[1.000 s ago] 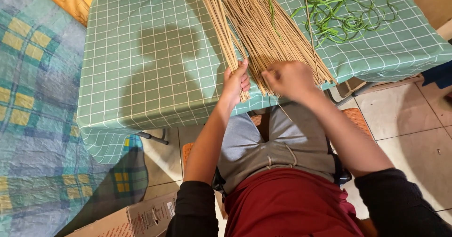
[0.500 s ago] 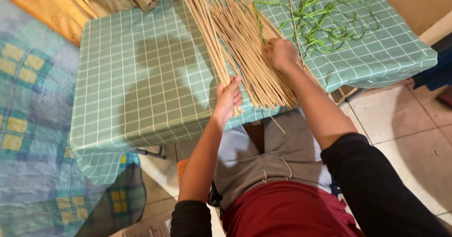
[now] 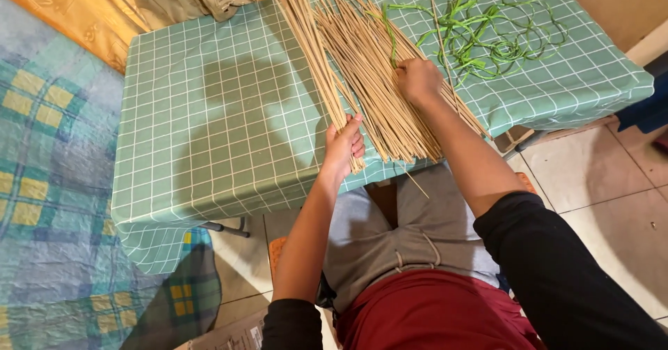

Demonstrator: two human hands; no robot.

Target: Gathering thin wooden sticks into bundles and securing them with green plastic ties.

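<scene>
Since half a second ago the right hand (image 3: 417, 80) has slid farther up the pile of sticks (image 3: 379, 92), away from the table's near edge, while the left hand (image 3: 344, 143) has stayed near that edge, gripping its own bunch.

Seen from the head camera, the sticks are thin, straight and pale tan, laid in a loose fan across a table covered with a green checked cloth (image 3: 209, 127). Their near ends reach the edge of the table, a few poking just past it over the person's lap, and their far ends run out of view at the top. A separate narrow bundle (image 3: 309, 51) lies along the left side of the fan, angled slightly away from the rest.

The left hand is closed around the near end of that narrow bundle, fingers wrapped over it and thumb on the other side. The right hand rests knuckles up on the middle of the wide pile, fingers curled down into the sticks; whether it has pinched any of them cannot be told. Just beyond the right hand, a tangle of green leaf strips (image 3: 487, 33) lies on the cloth, touching the pile's right edge.
</scene>
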